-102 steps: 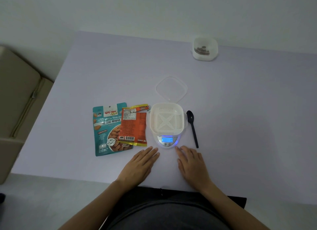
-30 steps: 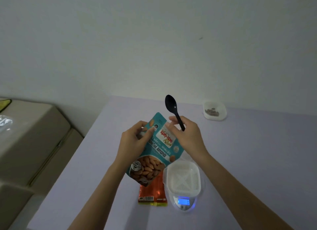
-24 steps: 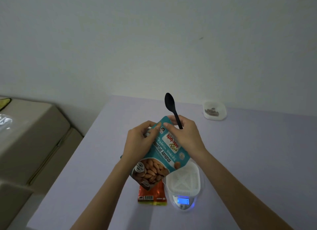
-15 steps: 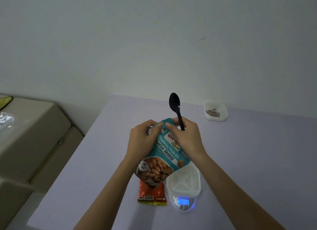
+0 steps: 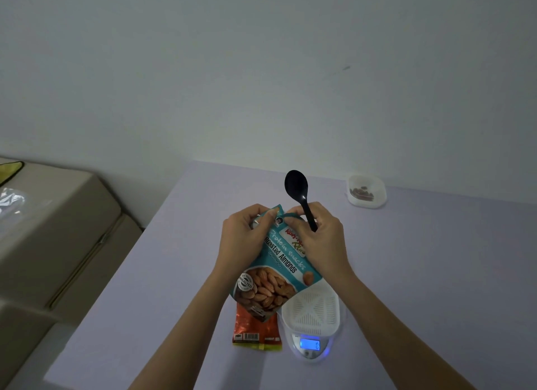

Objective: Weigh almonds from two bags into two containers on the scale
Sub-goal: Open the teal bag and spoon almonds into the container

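Note:
I hold a teal bag of roasted almonds point(image 5: 274, 273) up above the table with both hands. My left hand point(image 5: 242, 238) pinches its top left corner. My right hand point(image 5: 318, 241) grips the top right edge of the bag and also holds a black spoon point(image 5: 299, 195), bowl pointing up. Below the bag, a white slotted container point(image 5: 315, 308) sits on the small digital scale point(image 5: 309, 346), whose blue display is lit. An orange almond bag point(image 5: 255, 325) lies flat on the table to the left of the scale, partly hidden by the teal bag.
A second white container point(image 5: 366, 191) with dark contents stands at the table's far right. The lilac table point(image 5: 421, 273) ends at a white wall behind. A beige sofa point(image 5: 49, 244) is on the left, beside the table.
From resting flat on the table, my hands picked up the teal bag and the spoon. Over the last second the bag tilted and both hands closed in on its top edge.

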